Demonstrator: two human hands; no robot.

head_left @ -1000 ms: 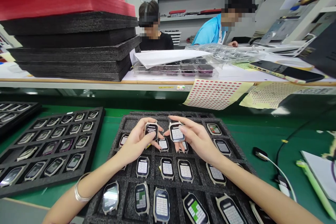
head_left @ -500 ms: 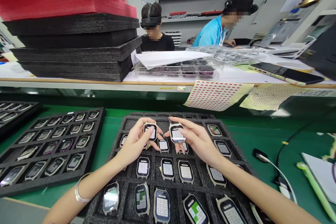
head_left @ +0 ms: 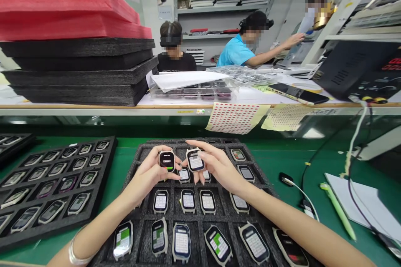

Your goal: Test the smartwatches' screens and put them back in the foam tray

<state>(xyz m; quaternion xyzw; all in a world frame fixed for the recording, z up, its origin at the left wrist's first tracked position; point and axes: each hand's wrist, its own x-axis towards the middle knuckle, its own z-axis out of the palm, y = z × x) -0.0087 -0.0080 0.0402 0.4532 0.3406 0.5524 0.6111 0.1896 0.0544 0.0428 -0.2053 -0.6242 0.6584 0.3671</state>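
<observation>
Our left hand [head_left: 151, 169] has slid its thumb lower on the left watch [head_left: 166, 158], pinching it; our right hand [head_left: 219, 167] pinches the right watch [head_left: 194, 161]. Both sit above the tray [head_left: 198, 233], toward its far edge, long axes pointing away from us.

The left forearm [head_left: 108, 221] is slanting up from the lower left of the frame, its left hand [head_left: 152, 170] gripping just below and left of centre, thumb lying across the front. The right forearm [head_left: 291, 223] is slanting up from the lower right, its right hand [head_left: 219, 166] gripping near centre, index finger pointing leftward.
</observation>
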